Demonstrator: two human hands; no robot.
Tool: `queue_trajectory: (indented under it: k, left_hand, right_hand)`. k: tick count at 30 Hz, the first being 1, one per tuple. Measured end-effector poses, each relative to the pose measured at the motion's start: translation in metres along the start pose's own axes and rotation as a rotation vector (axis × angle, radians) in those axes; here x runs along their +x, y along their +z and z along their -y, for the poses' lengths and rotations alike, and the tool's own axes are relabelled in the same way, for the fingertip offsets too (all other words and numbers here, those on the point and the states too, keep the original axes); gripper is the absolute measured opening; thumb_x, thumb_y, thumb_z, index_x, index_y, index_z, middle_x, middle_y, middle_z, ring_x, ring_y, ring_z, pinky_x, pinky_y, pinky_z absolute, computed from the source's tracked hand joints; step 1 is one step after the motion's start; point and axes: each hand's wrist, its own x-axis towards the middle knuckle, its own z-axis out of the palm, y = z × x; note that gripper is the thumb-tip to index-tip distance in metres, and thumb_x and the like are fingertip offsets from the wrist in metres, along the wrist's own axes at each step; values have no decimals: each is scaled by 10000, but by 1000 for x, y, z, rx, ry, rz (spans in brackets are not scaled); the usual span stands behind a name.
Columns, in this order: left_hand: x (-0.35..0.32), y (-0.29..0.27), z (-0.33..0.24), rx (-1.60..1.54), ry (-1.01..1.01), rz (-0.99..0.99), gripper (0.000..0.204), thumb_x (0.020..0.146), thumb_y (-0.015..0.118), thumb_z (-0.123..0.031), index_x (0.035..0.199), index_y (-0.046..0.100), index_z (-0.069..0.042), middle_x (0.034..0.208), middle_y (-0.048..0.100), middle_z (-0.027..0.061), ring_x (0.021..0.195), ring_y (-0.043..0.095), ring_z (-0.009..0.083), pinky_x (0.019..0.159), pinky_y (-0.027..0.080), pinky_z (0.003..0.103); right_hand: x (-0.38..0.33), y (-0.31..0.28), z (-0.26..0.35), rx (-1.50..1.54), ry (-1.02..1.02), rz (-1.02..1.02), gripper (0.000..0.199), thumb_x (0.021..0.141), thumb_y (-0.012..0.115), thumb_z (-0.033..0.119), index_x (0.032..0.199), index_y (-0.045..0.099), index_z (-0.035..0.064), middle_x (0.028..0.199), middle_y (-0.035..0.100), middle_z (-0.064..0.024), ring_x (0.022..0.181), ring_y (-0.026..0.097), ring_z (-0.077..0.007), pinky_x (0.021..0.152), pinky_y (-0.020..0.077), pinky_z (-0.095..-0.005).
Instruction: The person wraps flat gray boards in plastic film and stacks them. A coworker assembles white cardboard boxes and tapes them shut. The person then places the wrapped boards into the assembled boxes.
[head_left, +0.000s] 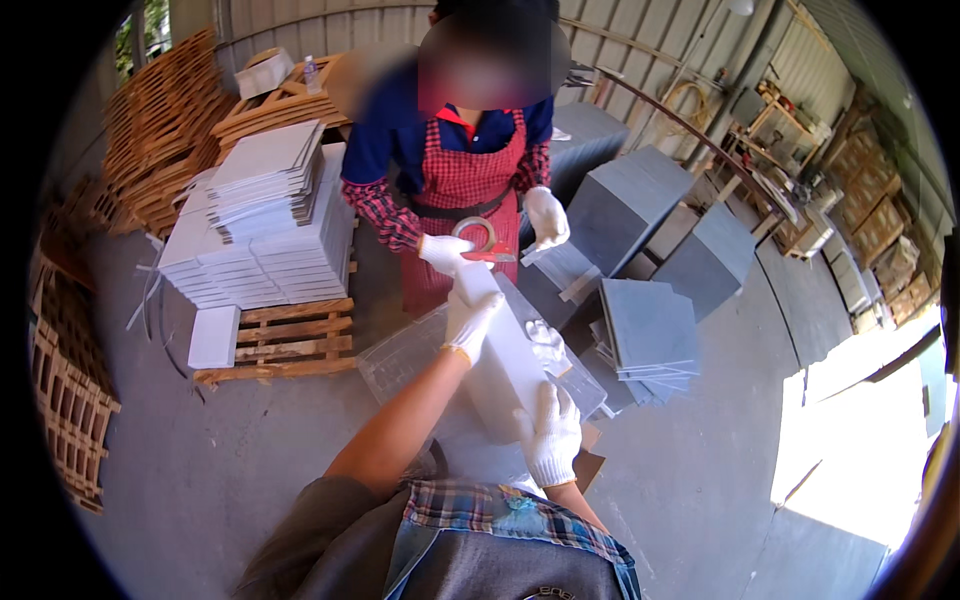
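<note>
A long white box (pixel 495 350) stands on a work surface with a clear plastic cover (pixel 395 355), pointing away from me. My left hand (pixel 472 322), in a white knit glove, is closed over the far left part of the box. My right hand (pixel 552 437), also gloved, is at the near right end, fingers stretched out and its thumb side touching the box. A loose white glove (pixel 546 348) lies right of the box. Opposite me, a person in a red checked apron (pixel 470 170) holds a red tape dispenser (pixel 485 250) in a gloved hand.
At left, stacked white flat sheets (pixel 240 260) rest on a wooden pallet (pixel 295 335), with more pallets (pixel 165 110) behind. Grey panels (pixel 650 325) and large grey blocks (pixel 635 205) stand at right. Cardboard boxes (pixel 870 180) line the far right, near bright sunlight on the floor.
</note>
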Motion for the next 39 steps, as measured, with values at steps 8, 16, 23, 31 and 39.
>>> queue_trajectory:
  k: [8,16,23,31,39]
  left_hand:
    - [12,-4,8,55,0,-17,664,841,811,-276,1313,431,-5,1153,617,122,985,623,205,853,518,373]
    - [14,-7,7,141,-23,-31,735,844,808,-287,1391,409,-1,1219,610,145,1035,624,221,874,518,370]
    - [11,-4,3,104,-1,-6,697,845,810,-299,1336,424,10,1198,614,153,1010,634,227,857,534,379]
    - [13,-3,2,153,13,-64,707,785,852,-242,1281,445,54,1187,620,206,1013,660,284,848,544,385]
    - [9,-2,-1,141,31,-55,661,795,838,-271,1239,462,43,1152,635,196,974,671,265,818,555,381]
  right_hand:
    - [-18,17,-13,532,362,-107,1147,711,888,377,1545,222,-42,1385,548,-243,1226,590,-379,1029,486,-409]
    - [-24,21,-13,698,542,13,1268,684,908,320,1572,70,-21,1386,562,-214,1235,594,-327,1052,470,-376]
    - [-29,49,-20,626,657,103,884,687,876,302,1384,416,10,1249,623,-188,1137,636,-303,973,508,-384]
    - [-37,59,-19,587,632,49,828,680,871,288,1338,460,-2,1209,647,-204,1111,646,-329,957,505,-410]
    - [-44,73,-29,554,618,27,921,668,888,302,1402,426,-8,1278,615,-218,1177,609,-357,1012,466,-425]
